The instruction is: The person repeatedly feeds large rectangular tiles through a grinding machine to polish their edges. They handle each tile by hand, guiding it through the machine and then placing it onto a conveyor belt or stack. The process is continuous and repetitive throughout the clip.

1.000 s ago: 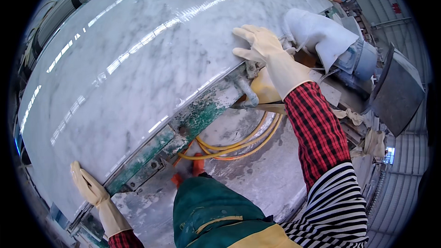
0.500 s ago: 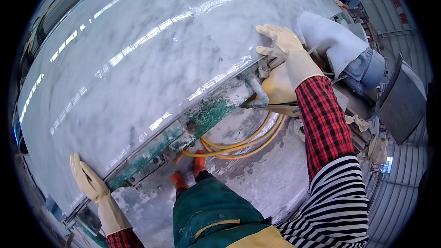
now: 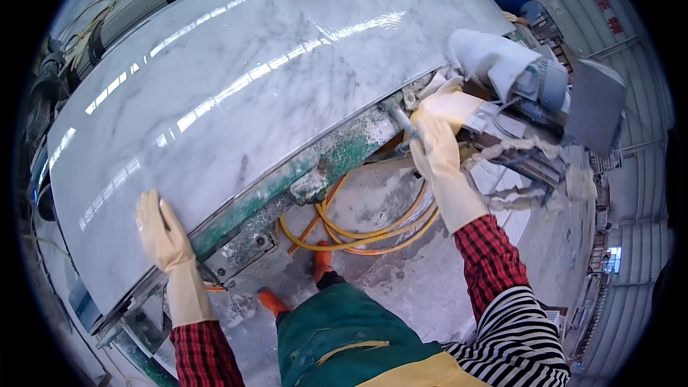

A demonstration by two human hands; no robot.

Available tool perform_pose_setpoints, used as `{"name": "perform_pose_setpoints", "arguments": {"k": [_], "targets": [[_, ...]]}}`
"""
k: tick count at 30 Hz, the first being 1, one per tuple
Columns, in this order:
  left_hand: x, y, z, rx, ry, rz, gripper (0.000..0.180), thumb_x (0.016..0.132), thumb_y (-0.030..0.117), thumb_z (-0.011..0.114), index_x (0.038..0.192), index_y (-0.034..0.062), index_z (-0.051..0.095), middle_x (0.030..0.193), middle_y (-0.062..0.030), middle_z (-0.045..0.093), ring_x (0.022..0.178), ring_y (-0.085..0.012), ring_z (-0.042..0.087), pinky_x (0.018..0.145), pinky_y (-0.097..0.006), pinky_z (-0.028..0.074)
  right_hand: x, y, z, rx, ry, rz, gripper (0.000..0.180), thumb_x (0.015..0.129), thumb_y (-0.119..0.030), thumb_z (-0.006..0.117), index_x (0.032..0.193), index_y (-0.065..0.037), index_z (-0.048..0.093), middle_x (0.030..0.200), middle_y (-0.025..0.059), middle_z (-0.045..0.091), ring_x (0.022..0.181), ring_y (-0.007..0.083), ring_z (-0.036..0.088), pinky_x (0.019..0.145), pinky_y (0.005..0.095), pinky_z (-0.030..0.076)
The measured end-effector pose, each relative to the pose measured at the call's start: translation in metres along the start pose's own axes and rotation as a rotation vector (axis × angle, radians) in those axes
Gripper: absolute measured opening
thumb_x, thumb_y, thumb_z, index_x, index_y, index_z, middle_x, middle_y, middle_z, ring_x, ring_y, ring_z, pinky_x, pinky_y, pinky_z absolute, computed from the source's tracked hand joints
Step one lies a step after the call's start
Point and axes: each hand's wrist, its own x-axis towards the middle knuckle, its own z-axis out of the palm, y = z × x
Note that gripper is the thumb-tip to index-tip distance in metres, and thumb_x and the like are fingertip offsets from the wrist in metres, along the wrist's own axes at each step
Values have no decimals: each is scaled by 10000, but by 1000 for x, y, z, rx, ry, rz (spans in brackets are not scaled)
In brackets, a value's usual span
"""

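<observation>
A large, glossy white-and-grey marble slab [image 3: 272, 93] lies on a frame with a worn green side rail [image 3: 337, 150]. My left hand [image 3: 163, 233], in a cream rubber glove, rests palm down on the slab near its front-left edge, fingers stretched out and holding nothing. Off the slab, my right hand [image 3: 437, 147] is in a matching glove beside a bent grey pipe [image 3: 398, 116] on the frame. It overlaps a pale yellow cover [image 3: 459, 106]; its fingers blend into this, so their grip cannot be made out.
Coiled yellow hoses [image 3: 358, 240] lie on the wet floor by my orange boots [image 3: 324, 261]. A motor [image 3: 546, 84] with a white wrap [image 3: 487, 54] and a grey panel [image 3: 596, 107] stand at the right. Another person [image 3: 516, 0] works at the far right.
My right hand has left the slab and come down beside the bent pipe. My left hand stays flat on the slab. The view has shifted, showing more of the slab's far side.
</observation>
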Motion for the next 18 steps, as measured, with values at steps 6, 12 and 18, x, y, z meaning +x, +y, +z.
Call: {"name": "perform_pose_setpoints", "arguments": {"k": [6, 12, 18], "targets": [[-25, -21, -45, -294, 123, 177, 288, 1013, 118, 578, 1273, 43, 675, 1296, -188, 667, 1286, -373, 575, 1140, -496, 370, -94, -95, -105, -117, -381, 276, 301, 786, -137, 700, 1061, -41, 628, 1083, 173, 667, 1074, 383, 618, 919, 470, 492], [-152, -92, -166, -354, 117, -6, 296, 1025, 108, 564, 1294, 46, 671, 1344, -185, 647, 1306, -383, 567, 1172, -506, 330, -273, -98, -100, -3, -375, 452, 327, 815, -190, 737, 1126, -100, 693, 963, 157, 707, 909, 388, 662, 832, 483, 532], [-300, -169, -298, -268, 176, -402, 289, 1024, 67, 559, 1292, 27, 661, 1340, -168, 651, 1335, -349, 547, 1160, -441, 352, -326, -105, 37, 330, -831, 699, 650, 868, -397, 703, 1408, -61, 566, 1255, 266, 658, 1185, 404, 630, 1019, 456, 505]]}}
